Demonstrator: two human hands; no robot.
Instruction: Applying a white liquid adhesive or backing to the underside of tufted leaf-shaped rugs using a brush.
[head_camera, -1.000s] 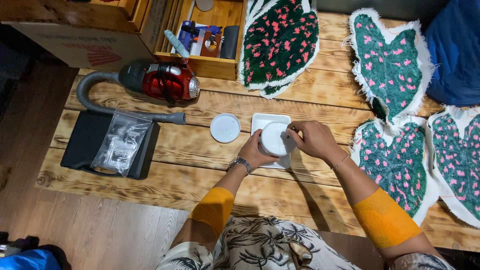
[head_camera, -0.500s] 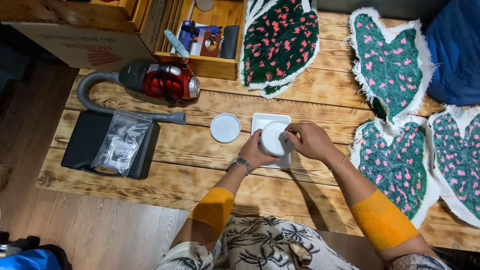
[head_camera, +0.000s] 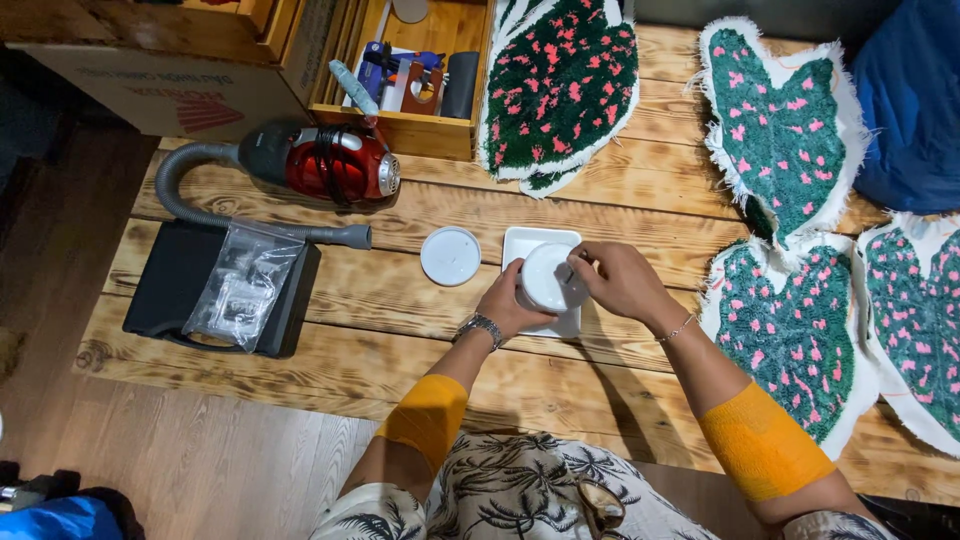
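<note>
White tub (head_camera: 548, 278), frame centre, over a square tray (head_camera: 520, 243): left hand (head_camera: 508, 303) cups its side, right hand (head_camera: 612, 280) fingers pinch the top. Likely light, rigid, smooth; best gripped round the wall.

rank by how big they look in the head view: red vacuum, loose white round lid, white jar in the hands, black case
1. black case
2. red vacuum, body alone; hose would add more
3. white jar and white round lid: look alike, jar partly hidden by left hand and right hand

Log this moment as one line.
left hand: holds white round container | right hand: fingers on its top | under: white square tray | beside: loose white lid
</note>
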